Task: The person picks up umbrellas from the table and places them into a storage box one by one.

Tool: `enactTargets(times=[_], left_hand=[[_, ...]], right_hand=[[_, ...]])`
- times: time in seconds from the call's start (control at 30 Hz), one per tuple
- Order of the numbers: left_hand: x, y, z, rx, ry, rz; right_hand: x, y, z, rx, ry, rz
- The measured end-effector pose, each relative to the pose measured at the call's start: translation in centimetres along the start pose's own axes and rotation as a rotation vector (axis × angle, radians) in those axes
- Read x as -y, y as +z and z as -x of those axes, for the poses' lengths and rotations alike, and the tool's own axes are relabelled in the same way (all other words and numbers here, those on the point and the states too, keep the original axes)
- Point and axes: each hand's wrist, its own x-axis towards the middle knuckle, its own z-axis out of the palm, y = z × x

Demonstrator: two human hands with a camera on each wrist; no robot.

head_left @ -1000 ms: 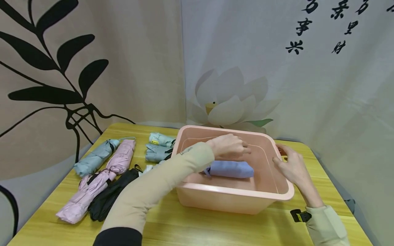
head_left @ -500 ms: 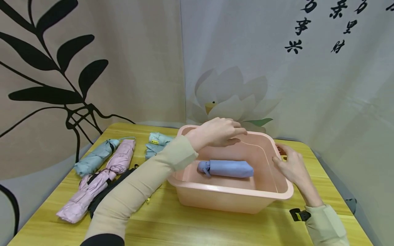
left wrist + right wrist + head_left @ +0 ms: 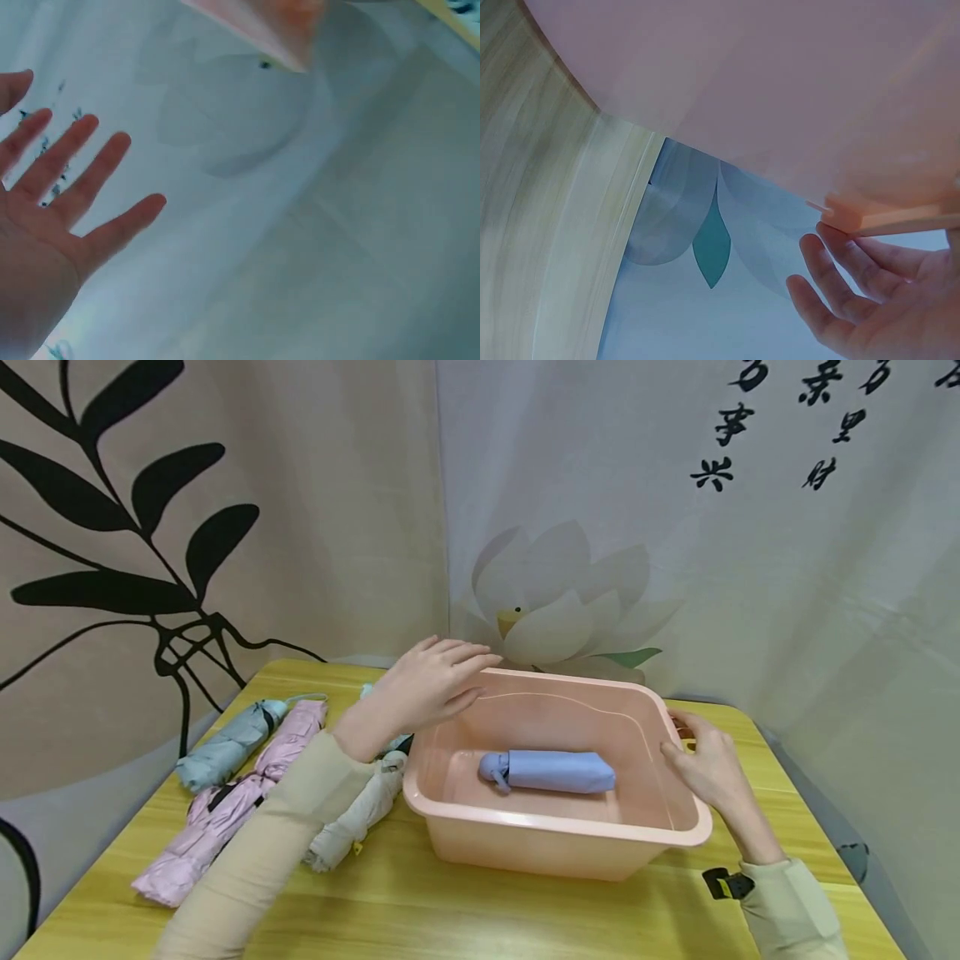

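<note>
A pink plastic basin (image 3: 525, 847) stands on the table, and a folded periwinkle umbrella (image 3: 558, 772) lies across its bottom. My left hand (image 3: 423, 685) hovers above the basin's back left corner, holding nothing. Its fingers (image 3: 94, 161) are straight and spread in the left wrist view. At the opposite end my right hand (image 3: 708, 760) grips the basin's right rim, thumb over the inner side. From below, in the right wrist view, its fingers (image 3: 847, 274) reach under that rim. A folded grey-white umbrella (image 3: 360, 810) lies between my left forearm and the basin.
Folded umbrellas lie on the left of the wooden table (image 3: 465, 918): a light blue one (image 3: 234, 745) and pink ones (image 3: 213, 835). My left hand and arm partly cover more light blue fabric (image 3: 397, 743) near the basin. A printed curtain (image 3: 360, 527) hangs behind the table.
My left hand has risen out of the basin and moved left to its back left corner, its fingers straightening. The right hand stays on the rim. The periwinkle umbrella stays in the basin.
</note>
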Motion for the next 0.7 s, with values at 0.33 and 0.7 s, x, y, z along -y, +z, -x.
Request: enactTargets(times=[0.33, 0.7], left_hand=[[1.4, 2.3, 8.2, 0.046, -0.256, 0.034], [0.5, 6.9, 15.2, 0.239, -0.349, -0.077]], right_hand=[[-0.1, 0.2, -0.1, -0.001, 0.0, -0.007], [-0.1, 0.3, 0.0, -0.017, -0.012, 0.003]])
